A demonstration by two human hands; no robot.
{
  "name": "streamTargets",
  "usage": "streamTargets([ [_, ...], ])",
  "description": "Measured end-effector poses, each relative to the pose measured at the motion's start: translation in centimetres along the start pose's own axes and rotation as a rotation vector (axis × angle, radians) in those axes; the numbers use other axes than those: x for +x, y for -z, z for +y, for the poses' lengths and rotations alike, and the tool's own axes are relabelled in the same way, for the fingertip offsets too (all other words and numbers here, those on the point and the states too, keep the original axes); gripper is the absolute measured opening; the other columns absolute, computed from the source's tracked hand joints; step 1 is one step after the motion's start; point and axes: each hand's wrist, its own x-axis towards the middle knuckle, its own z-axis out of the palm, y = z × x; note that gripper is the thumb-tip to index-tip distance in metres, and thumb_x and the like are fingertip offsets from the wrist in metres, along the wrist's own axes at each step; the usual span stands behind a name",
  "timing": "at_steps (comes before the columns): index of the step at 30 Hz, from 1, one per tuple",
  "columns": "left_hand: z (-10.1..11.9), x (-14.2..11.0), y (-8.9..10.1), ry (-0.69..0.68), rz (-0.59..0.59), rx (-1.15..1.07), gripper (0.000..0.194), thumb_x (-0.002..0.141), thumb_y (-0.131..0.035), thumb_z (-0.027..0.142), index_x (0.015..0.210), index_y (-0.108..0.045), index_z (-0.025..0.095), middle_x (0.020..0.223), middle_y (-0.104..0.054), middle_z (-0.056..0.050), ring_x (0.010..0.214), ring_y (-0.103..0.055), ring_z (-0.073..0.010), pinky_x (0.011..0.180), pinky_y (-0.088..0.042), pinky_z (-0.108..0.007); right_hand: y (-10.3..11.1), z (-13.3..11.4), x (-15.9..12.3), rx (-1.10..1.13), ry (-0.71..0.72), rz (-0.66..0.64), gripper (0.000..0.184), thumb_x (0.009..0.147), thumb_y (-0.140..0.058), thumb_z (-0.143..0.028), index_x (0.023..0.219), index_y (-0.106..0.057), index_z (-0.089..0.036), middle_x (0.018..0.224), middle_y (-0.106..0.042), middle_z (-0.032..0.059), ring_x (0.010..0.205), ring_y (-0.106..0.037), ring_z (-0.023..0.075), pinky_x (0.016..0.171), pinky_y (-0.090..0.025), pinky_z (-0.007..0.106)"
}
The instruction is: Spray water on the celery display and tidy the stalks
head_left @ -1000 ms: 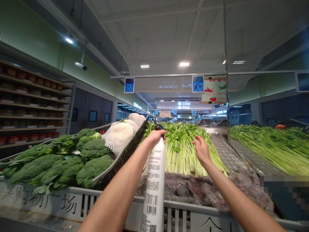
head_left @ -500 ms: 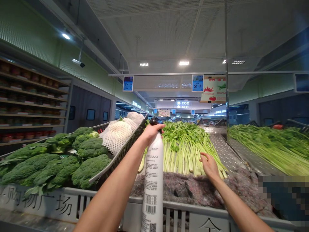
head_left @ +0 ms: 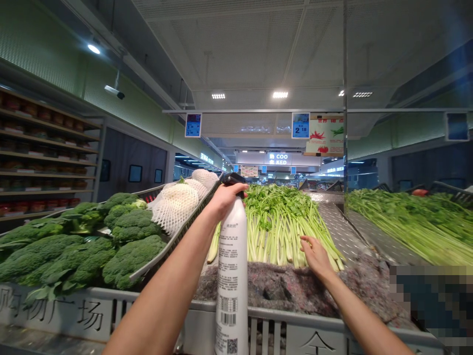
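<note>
While L hand (head_left: 229,197) grips white btl (head_left: 232,259) extending below it, R hand (head_left: 315,255) is loose nr celery (head_left: 275,231).

The left hand's grip (head_left: 229,197) is covering part of the black spray head (head_left: 232,179). The lower edge is cutting off the white bottle (head_left: 233,246), whose smallest print is defying reading and whose body is blocking some celery (head_left: 277,227). A pixelated patch (head_left: 432,301) is masking the lower right, and the shelved jars (head_left: 40,140) are blurring.

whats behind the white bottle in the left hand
Celery, grey fuzzy cloth and the grey crate front show on both sides of the white bottle. Whatever lies directly behind it, and behind the left hand, is covered.
</note>
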Motion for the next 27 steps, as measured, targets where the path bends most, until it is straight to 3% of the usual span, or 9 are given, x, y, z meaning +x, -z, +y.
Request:
streamTargets([
  [8,1.2,0.7,1.1,-0.066,0.008,-0.002,0.024,0.061,-0.061,0.027,0.078,-0.054,0.012,0.061,-0.058,-0.003,0.038,-0.051,-0.0097,0.036,-0.041,-0.022,0.0,-0.1,-0.2,0.006,-0.026,-0.073,0.041,0.073,-0.034,-0.041,0.094,-0.056,-0.013,0.102,-0.052,0.0113,0.079,-0.059,0.0191,0.072,-0.043,0.031],
  [20,1.2,0.3,-2.3,-0.059,-0.025,0.037,0.023,0.060,-0.062,0.023,0.077,-0.052,0.011,0.062,-0.056,-0.004,0.038,-0.046,-0.0063,0.039,-0.040,-0.022,0.2,-0.6,-0.6,-0.023,-0.049,-0.171,0.043,0.075,-0.033,-0.040,0.096,-0.056,-0.011,0.103,-0.053,0.0126,0.080,-0.059,0.0196,0.071,-0.043,0.029],
  [27,2.7,-0.8,-4.4,-0.135,-0.122,0.040,0.022,0.060,-0.062,0.026,0.075,-0.052,0.013,0.065,-0.056,-0.005,0.038,-0.045,-0.0061,0.040,-0.040,-0.022,0.2,-1.0,-0.7,-0.053,-0.054,-0.204,0.044,0.075,-0.031,-0.039,0.097,-0.056,-0.011,0.103,-0.054,0.0120,0.081,-0.060,0.0193,0.071,-0.042,0.028],
])
